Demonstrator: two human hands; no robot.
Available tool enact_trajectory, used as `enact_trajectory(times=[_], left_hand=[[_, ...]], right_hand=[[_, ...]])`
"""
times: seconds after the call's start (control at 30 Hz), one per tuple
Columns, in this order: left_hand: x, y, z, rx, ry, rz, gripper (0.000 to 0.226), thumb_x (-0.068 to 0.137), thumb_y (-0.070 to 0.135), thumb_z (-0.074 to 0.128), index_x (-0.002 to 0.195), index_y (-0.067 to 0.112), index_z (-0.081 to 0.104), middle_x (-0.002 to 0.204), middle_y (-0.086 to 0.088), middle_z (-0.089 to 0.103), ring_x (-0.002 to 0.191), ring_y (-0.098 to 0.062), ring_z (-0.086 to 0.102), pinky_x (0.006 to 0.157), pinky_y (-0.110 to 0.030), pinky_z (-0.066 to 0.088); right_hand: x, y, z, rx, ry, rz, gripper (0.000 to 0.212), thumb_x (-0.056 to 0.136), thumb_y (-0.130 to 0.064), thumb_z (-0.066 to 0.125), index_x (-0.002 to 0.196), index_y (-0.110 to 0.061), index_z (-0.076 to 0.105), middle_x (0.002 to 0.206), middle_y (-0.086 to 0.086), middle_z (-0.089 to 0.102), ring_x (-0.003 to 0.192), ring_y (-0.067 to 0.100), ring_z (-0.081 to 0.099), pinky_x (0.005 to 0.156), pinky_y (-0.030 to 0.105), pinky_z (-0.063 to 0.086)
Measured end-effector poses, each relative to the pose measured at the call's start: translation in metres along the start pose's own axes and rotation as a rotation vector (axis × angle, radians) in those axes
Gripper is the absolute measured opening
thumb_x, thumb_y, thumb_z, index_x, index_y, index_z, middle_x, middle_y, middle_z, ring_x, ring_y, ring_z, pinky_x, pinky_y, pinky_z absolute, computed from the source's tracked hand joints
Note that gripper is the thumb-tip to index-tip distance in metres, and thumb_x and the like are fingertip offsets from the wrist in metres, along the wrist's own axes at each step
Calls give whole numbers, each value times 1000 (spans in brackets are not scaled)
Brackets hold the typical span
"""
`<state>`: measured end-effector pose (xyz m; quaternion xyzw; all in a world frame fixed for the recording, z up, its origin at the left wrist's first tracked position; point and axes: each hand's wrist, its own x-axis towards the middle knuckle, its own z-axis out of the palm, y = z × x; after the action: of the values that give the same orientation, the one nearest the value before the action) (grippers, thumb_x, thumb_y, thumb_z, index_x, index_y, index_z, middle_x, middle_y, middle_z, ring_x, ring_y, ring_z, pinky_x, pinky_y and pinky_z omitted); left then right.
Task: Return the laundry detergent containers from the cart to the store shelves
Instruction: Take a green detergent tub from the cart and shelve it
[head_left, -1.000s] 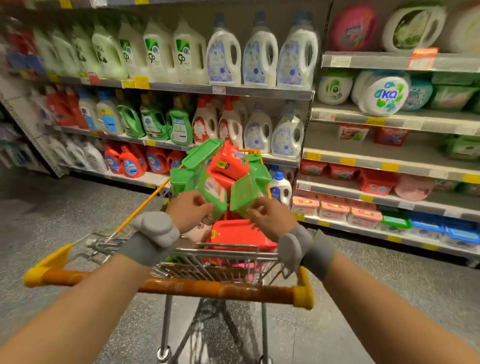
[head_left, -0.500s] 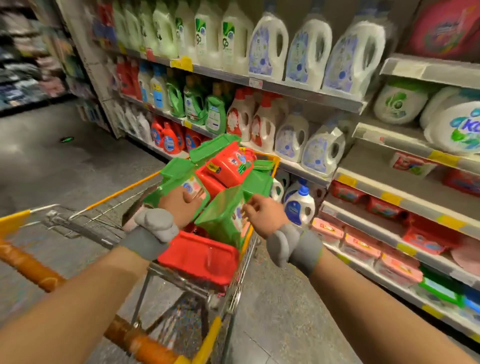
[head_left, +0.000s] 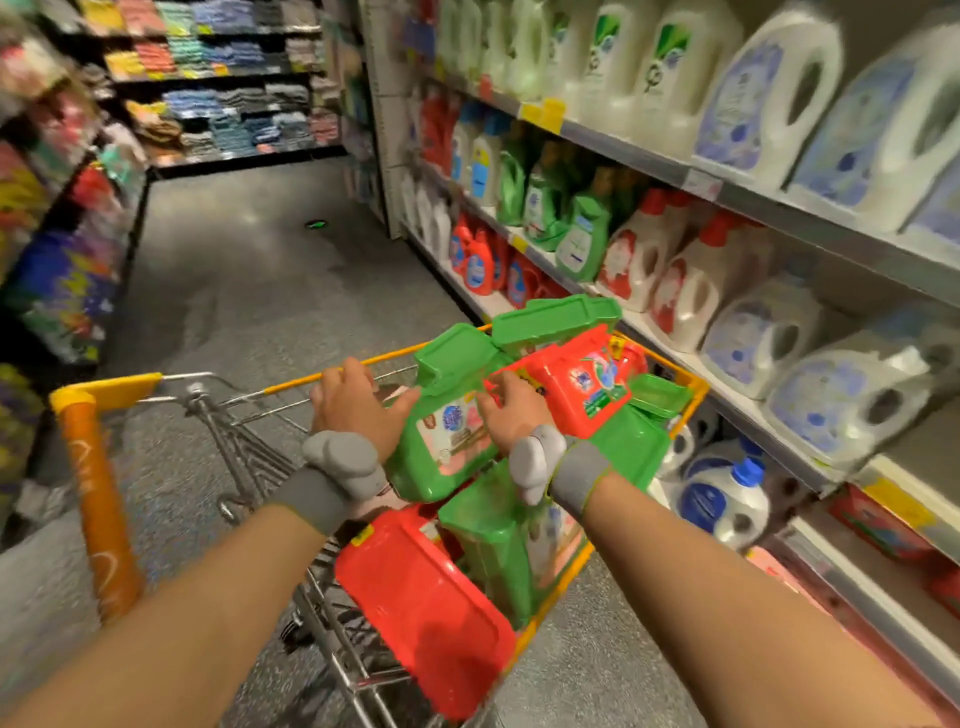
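Note:
A wire shopping cart (head_left: 688, 387) with a yellow rim and orange handle holds several green and red detergent boxes. A green detergent box (head_left: 444, 447) with a pink label lies tilted on top of the pile. My left hand (head_left: 353, 402) grips its left side and my right hand (head_left: 511, 413) grips its right edge. Beside it lies a red box (head_left: 587, 384), and another red box (head_left: 426, 608) sits at the near end of the cart. Detergent shelves (head_left: 727, 197) run along the right.
White, green and red detergent jugs (head_left: 769, 98) fill the shelves on the right. A blue-capped white bottle (head_left: 727, 499) stands low beside the cart. Shelving with colourful goods (head_left: 57, 249) lines the left. A grey aisle floor (head_left: 249, 291) stretches ahead.
My view has swung left and come closer, so the aisle shows ahead. Both hands have closed on the sides of the green box on top of the pile.

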<state>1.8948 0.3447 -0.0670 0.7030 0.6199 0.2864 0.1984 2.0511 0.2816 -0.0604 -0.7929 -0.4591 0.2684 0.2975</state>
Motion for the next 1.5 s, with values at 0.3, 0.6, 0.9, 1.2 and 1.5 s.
enact_trajectory(times=[0.3,0.6,0.9,1.2,1.5], left_hand=[[3,-3,13,-63,-119,-324,105,56,74,74,126,3,42,128,-24,49,120,-41,47,100,-46,41],[-5,-5,16,-218,-61,-261,69,42,69,83,92,22,72,100,-5,67,99,-20,62,85,-30,53],[0,23,-32,-333,-102,-141,61,45,56,87,94,21,77,91,7,72,87,-11,66,73,-25,50],[-18,117,-38,-571,-270,186,70,45,51,92,107,25,72,103,5,73,97,-12,69,91,-40,55],[-125,242,49,-919,-749,269,85,53,42,90,124,15,54,113,-1,72,106,-16,68,95,-37,51]], right_hand=[[57,6,31,235,-47,142,57,98,-36,50,143,-1,40,148,19,42,137,33,39,113,36,28],[79,11,26,348,-77,272,70,93,-56,47,136,-2,49,141,18,50,130,36,47,111,42,34],[57,0,-6,635,131,171,63,64,-60,74,93,-7,56,104,9,62,105,27,60,103,46,43],[18,28,-115,977,46,215,80,40,-52,78,110,-14,72,112,13,71,101,34,69,95,50,53],[-118,134,-233,1090,651,142,33,54,-35,72,79,-15,74,92,12,74,87,30,69,90,53,54]])
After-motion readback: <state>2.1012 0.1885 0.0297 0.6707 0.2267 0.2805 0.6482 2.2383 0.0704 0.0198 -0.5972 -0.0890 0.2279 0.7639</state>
